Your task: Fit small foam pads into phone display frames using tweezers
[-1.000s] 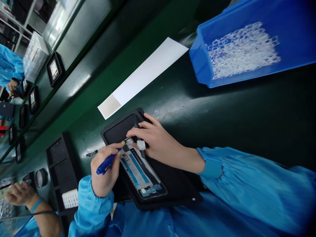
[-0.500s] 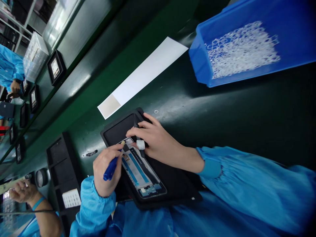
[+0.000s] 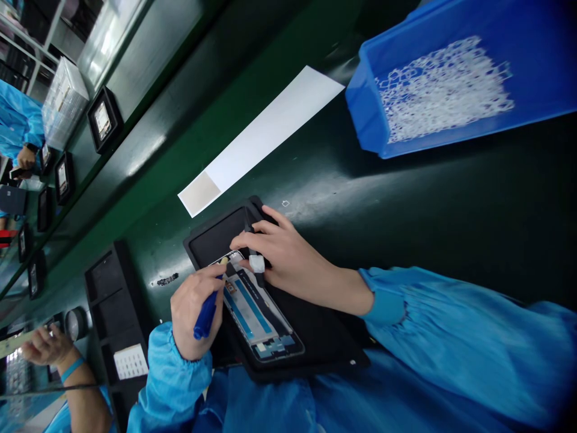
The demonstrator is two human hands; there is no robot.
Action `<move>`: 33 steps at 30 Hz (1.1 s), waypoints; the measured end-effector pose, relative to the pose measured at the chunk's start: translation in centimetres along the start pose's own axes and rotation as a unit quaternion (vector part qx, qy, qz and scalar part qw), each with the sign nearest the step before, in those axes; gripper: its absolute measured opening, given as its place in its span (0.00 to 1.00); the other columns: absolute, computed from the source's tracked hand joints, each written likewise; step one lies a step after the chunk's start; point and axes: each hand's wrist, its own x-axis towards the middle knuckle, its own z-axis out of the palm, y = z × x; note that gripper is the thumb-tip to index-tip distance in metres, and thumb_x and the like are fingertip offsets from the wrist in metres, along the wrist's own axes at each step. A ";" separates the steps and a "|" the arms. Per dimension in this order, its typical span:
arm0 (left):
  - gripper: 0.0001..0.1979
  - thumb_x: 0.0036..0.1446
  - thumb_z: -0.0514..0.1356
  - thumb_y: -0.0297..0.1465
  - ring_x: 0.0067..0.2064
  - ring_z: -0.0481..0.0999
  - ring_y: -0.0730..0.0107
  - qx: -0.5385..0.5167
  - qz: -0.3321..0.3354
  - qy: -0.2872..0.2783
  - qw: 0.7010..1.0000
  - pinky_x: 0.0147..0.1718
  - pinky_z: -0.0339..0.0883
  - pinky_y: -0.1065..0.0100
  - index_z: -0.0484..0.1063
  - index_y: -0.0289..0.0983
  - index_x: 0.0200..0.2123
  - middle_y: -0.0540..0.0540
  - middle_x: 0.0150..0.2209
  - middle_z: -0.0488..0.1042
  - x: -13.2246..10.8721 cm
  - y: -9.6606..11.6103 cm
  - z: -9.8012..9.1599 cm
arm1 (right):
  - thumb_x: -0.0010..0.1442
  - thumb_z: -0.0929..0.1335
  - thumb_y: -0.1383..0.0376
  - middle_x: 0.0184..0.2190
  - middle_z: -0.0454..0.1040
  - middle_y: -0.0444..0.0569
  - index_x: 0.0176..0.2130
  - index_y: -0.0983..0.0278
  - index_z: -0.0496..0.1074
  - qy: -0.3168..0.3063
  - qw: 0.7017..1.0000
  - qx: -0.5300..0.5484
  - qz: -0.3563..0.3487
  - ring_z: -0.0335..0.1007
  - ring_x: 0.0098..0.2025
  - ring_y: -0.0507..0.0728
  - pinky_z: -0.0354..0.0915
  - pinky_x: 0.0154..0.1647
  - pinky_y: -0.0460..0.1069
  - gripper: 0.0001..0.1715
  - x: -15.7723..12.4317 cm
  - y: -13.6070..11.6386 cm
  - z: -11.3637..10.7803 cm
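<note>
My left hand (image 3: 196,310) is closed round a blue pen-like tool (image 3: 206,314). Its pale tip rests at the upper end of an opened phone (image 3: 255,316), whose inside faces up with blue strips and a dark flex cable. Fingers of my right hand (image 3: 288,255) reach over the phone's upper right edge, index finger and thumb near the tool tip. A slim black tool with a white block (image 3: 256,263) on it runs between those fingers; part of it is hidden. Under the phone lies a black tray (image 3: 216,237).
A blue bin (image 3: 367,120) of white frame-like pieces stands at the upper right. Beyond the tray lies a white paper strip (image 3: 265,141). On the left are a compartmented black tray (image 3: 101,294) and a co-worker's hand (image 3: 45,347). Small trays with phones (image 3: 104,120) line the far bench.
The rear end of the blue tool has swung slightly right and down, with my left hand turning a little. My right hand and the phone stay put. The co-worker's hand has shifted slightly.
</note>
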 end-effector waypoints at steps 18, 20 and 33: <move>0.10 0.60 0.59 0.21 0.44 0.81 0.70 0.016 -0.072 -0.050 0.996 0.42 0.74 0.69 0.64 0.40 0.40 0.47 0.42 0.80 1.6 0.1 -0.8 | 0.56 0.63 0.78 0.37 0.77 0.44 0.44 0.61 0.67 -0.003 1.000 -0.005 0.010 0.68 0.44 0.59 0.44 0.68 0.67 0.19 -0.1 0.2 0.2; 0.09 0.61 0.58 0.22 0.44 0.81 0.70 0.030 -0.063 -0.067 0.995 0.42 0.74 0.69 0.64 0.40 0.41 0.47 0.42 0.80 1.9 0.0 -0.9 | 0.56 0.63 0.77 0.37 0.76 0.44 0.44 0.60 0.67 -0.010 1.000 -0.003 0.011 0.69 0.44 0.58 0.44 0.68 0.68 0.18 0.0 0.1 0.1; 0.07 0.63 0.52 0.25 0.31 0.74 0.70 0.100 -0.064 0.050 0.992 0.31 0.69 0.68 0.69 0.39 0.38 0.49 0.29 0.70 -0.4 -1.4 -0.5 | 0.64 0.63 0.67 0.39 0.77 0.46 0.42 0.58 0.66 -0.006 1.000 0.007 -0.003 0.72 0.43 0.60 0.48 0.65 0.71 0.06 0.3 0.4 0.4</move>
